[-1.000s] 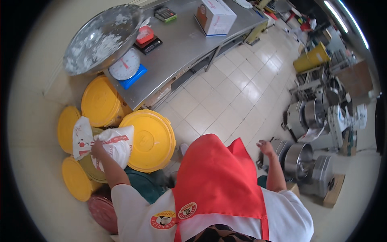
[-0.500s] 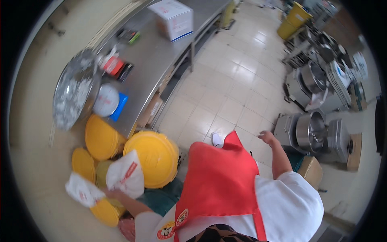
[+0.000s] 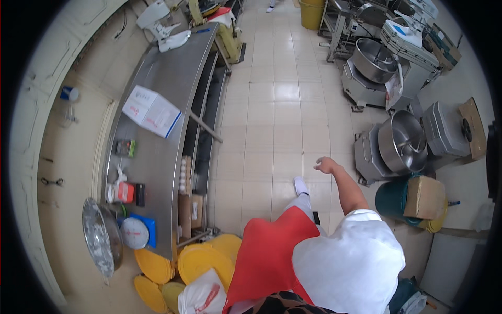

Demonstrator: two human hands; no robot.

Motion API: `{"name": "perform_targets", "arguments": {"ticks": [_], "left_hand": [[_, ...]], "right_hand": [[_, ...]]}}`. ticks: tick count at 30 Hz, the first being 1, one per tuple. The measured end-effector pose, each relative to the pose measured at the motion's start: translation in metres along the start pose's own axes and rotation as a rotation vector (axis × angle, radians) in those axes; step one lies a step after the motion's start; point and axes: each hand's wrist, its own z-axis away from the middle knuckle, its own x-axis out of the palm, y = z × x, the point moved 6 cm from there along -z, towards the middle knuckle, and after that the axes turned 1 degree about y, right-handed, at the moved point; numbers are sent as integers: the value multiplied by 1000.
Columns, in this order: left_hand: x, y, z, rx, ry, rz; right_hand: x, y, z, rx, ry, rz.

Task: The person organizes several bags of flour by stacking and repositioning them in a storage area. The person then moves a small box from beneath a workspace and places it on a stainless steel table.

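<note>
My right hand [image 3: 325, 165] hangs out in front of my body above the tiled floor. Its fingers are loosely bent and apart, with whitish tips, and I make out nothing in them. The closest thing to it is a floor-standing mixer [image 3: 401, 142] with a steel bowl, to its right. My left hand is out of view. On my left, a white plastic bag [image 3: 201, 294] with red print lies by the yellow round lids [image 3: 205, 264]. My red apron [image 3: 274, 240] covers the lower middle, and one white shoe [image 3: 300, 186] is stepping forward.
A steel table [image 3: 157, 172] runs along the left, bearing a white box [image 3: 151, 111], a blue scale [image 3: 137, 232] and a large steel bowl [image 3: 102, 238] at its near end. At right stand another mixer [image 3: 374, 60] and a green bin [image 3: 392, 199] topped by a cardboard box [image 3: 424, 197].
I have moved forward and turned, so the aisle now runs straight ahead. My left hand, earlier at a white bag by the yellow lids, has left the view. My right hand stays out in front.
</note>
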Motion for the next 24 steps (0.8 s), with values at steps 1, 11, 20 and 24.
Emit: {"name": "perform_targets", "arguments": {"ticks": [1, 11, 20, 24], "left_hand": [[18, 25, 13, 12, -37, -51], [203, 228, 157, 56, -379, -683], [364, 345, 223, 150, -599, -1168], [478, 435, 247, 227, -666, -1260]], "right_hand": [[-14, 22, -16, 8, -2, 22], [-135, 215, -163, -27, -124, 225], [-392, 256, -272, 110, 252, -155], [-508, 320, -312, 171, 426, -104]]}}
